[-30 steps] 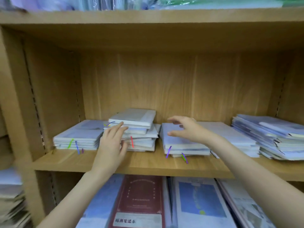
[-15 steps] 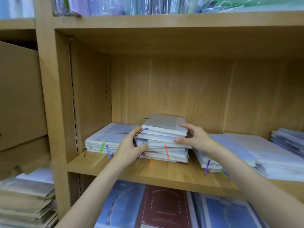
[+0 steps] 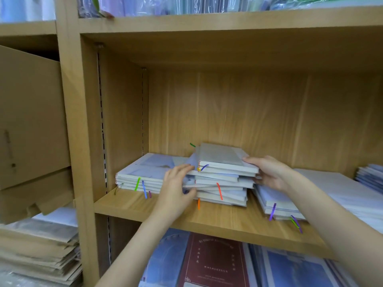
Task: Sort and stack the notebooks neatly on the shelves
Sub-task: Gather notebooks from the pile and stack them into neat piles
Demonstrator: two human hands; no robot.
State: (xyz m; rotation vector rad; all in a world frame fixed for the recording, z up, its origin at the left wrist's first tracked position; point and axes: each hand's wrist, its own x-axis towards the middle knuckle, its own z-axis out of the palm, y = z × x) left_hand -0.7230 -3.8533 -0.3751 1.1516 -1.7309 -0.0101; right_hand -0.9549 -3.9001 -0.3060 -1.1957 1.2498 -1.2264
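Notebook stack (image 3: 222,179) gripped both ends: left hand (image 3: 176,188), right hand (image 3: 269,175), fingers curled.

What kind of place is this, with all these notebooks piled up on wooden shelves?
Probably a stationery shop or its stockroom. Many alike notebooks with ribbon markers lie in piles on the wooden shelf, plastic-wrapped stock fills the shelf above, and a cardboard box sits over brown paper packets at left.

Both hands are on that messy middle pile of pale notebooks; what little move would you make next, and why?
Probably squeeze inward to square the pile. The left hand and right hand grip opposite ends of the uneven middle stack of pale notebooks, whose edges jut out at different angles, unlike the flush pale stack to its left on the wooden shelf.
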